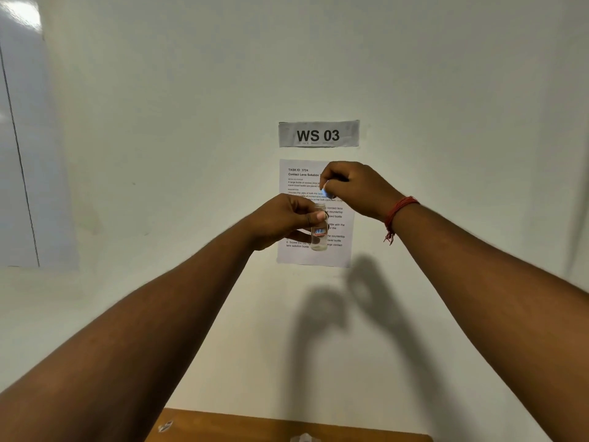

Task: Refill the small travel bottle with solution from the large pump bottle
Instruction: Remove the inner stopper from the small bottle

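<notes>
Bottle (319,229) first: the small clear one is up in the air in front of you, well above the wooden table (255,424) whose edge shows at the bottom of the view; it stands roughly upright and has a small label with a red border on its side. Your left hand (283,223) grips it, fingers curled round the body and the thumb pressed across the upper part near the neck. Your right hand (353,189) hovers just above and slightly right of the bottle's mouth, its fingers pinched together on a small pale blue cap (328,191); the cap looks apart from the neck, though blur makes the gap hard to judge. A red thread band (398,213) circles your right wrist, loose ends hanging down. Behind your hands a printed sheet (314,253) is stuck to the white wall (159,154); both hands throw shadows on the wall below it. Above the sheet is a grey sign (318,134) reading "WS 03".
</notes>
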